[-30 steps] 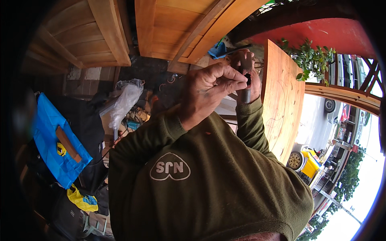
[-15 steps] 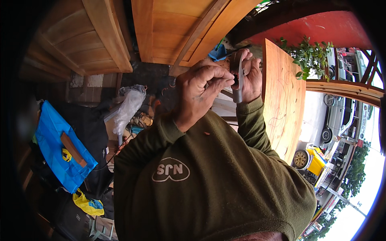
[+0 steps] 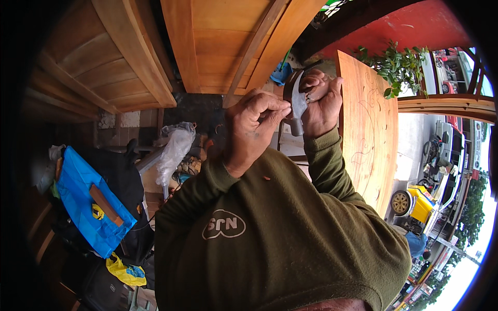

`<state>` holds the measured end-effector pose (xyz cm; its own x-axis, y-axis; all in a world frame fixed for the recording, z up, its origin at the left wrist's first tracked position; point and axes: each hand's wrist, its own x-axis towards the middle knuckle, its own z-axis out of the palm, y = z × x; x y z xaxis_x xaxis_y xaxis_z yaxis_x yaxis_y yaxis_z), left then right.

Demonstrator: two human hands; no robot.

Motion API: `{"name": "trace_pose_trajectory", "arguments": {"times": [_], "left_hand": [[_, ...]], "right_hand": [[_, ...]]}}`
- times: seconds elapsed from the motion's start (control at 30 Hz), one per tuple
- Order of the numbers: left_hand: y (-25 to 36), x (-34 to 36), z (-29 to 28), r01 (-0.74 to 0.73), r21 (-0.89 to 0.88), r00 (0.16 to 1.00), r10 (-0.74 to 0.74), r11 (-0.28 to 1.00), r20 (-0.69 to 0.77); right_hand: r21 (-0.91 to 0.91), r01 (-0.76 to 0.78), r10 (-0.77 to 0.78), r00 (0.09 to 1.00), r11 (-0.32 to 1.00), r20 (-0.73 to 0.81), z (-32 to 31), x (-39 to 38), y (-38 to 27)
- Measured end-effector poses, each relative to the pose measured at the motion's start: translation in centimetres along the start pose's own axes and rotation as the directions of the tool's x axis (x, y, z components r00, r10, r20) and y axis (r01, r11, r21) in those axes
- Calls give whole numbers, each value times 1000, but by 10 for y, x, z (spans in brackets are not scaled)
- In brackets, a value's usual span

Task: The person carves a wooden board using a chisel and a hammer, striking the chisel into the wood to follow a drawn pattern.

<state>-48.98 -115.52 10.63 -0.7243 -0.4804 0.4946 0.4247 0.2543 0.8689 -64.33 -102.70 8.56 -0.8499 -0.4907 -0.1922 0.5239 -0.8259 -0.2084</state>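
Hammer head (image 3: 297,106) sits between left fingers (image 3: 271,101) and right fingers (image 3: 314,81).

A blue plastic sheet (image 3: 78,181) lies at the left, with a brown strip of wood (image 3: 105,203) and a small yellow roll (image 3: 97,211) on it. Just below is a yellow bag (image 3: 122,270) with a blue patch. Clear plastic wrap (image 3: 175,155) covers part of a metal pole. Panelled wooden doors (image 3: 223,57) stand along the top. Near a red wall (image 3: 399,27) grows a leafy plant (image 3: 402,67); outside is a yellow vehicle (image 3: 423,205).
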Motion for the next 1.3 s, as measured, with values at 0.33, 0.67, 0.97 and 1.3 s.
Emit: {"name": "trace_pose_trajectory", "arguments": {"times": [0.33,0.67,0.97,1.3], "left_hand": [[1,7,-8,660,-598,735,-556,454,389],[1,2,-8,737,-539,662,-599,408,451],[1,1,1,742,-493,656,-645,455,392],[-6,-7,15,698,-553,675,-675,455,297]], "right_hand": [[69,-78,74,996,995,58,5,-2,0],[112,-71,68,997,991,30,-4,4,-7],[76,-33,34,999,997,-15,-7,6,-10],[-50,68,-70,997,996,-43,5,-5,-9]]}}
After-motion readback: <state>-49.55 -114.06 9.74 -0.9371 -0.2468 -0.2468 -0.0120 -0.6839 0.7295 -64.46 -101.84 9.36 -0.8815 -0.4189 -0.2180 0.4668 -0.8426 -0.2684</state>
